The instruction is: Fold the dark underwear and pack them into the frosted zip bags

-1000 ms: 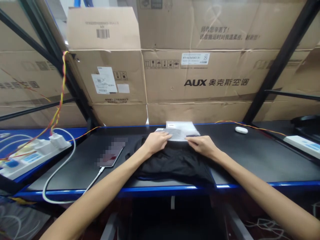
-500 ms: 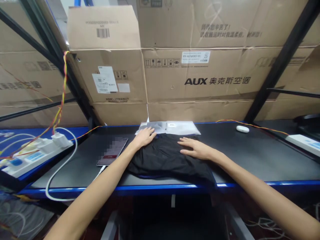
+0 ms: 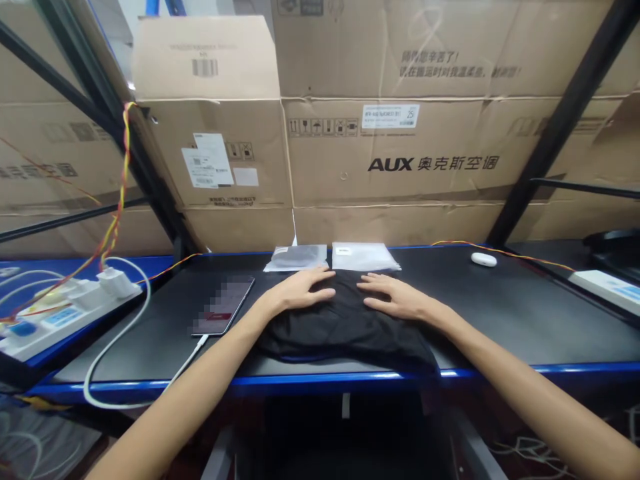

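A black cloth item (image 3: pixel 345 337) lies bunched on the dark tabletop, its near right corner hanging over the blue front edge. My left hand (image 3: pixel 303 290) rests on its upper left part, fingers stretched out and thumb apart. On its upper right part lies my right hand (image 3: pixel 395 297), palm down with the fingers spread. Neither hand grips anything. Just behind the cloth are two flat plastic packets: a greyish clear one (image 3: pixel 296 257) on the left, near my left fingertips, and a whiter one (image 3: pixel 365 256) with a small label on the right.
Left of my forearm a phone (image 3: pixel 225 307) is plugged into a white cable (image 3: pixel 90 373). A loaded power strip (image 3: pixel 55 320) sits at far left. To the right are a small white case (image 3: pixel 483 259) and another white strip (image 3: pixel 610 287). Cardboard (image 3: pixel 320 167) walls the back.
My left hand has moved right and slightly nearer, off the left packet and onto the cloth. The left packet now lies apart from the right one. My right hand is almost still.
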`<state>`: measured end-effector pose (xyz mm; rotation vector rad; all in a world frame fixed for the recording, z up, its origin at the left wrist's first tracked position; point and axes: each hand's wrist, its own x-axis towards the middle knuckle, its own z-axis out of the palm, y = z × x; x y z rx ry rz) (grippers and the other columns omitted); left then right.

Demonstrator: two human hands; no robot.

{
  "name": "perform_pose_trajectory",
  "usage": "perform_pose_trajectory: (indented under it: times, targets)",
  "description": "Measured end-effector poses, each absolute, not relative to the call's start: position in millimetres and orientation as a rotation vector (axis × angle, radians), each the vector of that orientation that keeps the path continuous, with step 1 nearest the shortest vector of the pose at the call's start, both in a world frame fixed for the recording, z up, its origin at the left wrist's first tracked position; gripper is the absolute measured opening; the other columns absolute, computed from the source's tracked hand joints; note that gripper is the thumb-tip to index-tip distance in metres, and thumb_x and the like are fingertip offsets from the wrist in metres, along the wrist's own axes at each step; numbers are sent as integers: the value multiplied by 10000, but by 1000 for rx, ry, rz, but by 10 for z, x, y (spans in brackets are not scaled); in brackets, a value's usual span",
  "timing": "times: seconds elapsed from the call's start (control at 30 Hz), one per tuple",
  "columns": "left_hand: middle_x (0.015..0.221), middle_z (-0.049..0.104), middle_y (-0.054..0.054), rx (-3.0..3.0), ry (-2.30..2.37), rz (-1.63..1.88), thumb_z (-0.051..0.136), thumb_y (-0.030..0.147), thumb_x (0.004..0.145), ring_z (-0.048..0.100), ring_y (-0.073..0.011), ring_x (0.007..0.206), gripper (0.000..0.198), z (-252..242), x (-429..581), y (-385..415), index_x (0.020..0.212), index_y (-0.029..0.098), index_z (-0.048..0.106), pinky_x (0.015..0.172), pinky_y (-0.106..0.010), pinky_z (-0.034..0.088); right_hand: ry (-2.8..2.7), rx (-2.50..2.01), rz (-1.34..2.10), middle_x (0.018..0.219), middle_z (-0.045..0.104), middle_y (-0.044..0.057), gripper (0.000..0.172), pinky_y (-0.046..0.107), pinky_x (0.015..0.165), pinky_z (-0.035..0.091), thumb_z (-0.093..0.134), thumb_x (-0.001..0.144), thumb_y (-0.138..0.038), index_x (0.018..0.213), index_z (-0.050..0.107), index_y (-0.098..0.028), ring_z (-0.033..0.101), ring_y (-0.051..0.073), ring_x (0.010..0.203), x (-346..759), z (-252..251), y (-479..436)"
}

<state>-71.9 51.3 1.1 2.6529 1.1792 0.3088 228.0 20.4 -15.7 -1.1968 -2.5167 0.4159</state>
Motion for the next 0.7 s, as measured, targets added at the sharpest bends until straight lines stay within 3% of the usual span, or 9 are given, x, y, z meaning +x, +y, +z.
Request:
perform_pose_trajectory:
  times: [0.2, 0.47, 0.6, 0.7]
  targets:
    - [1600, 255, -94, 2677, 1145, 173, 407, 664, 940, 188, -290, 1498, 693, -98, -570, 373, 1513, 275, 369, 1212, -507, 169, -2601, -1176, 497, 1587, 311, 10, 604, 545, 1213, 162, 495, 929, -623, 1467, 442, -354, 201, 304, 1487, 2240, -149, 163]
    - [1569, 339, -104, 2703, 1154, 244, 481, 632, 925, 295, -285, 1465, 658, -89, -590, 380, 1459, 247, 470, 1196, -438, 269, -2592, -1149, 509, 1575, 337, 22, 633, 556, 1206, 184, 555, 898, -619, 1460, 456, -344, 234, 321, 1476, 2242, -163, 184]
    - [1524, 432, -106, 2747, 1193, 471, 436, 539, 977, 425, -261, 1397, 525, -102, -592, 481, 1347, 203, 594, 1170, -389, 330, -2530, -1139, 379, 1495, 486, 55, 550, 497, 1172, 302, 526, 928, -574, 1400, 551, -293, 395, 298, 1407, 2248, -192, 225]
    - [1418, 547, -125, 2757, 1269, 642, 425, 380, 998, 511, -250, 1317, 417, -120, -596, 622, 1285, 156, 628, 1138, -383, 377, -2377, -1140, 156, 1272, 676, 81, 399, 436, 1070, 436, 485, 967, -451, 1245, 677, -238, 593, 265, 1202, 2305, -221, 322]
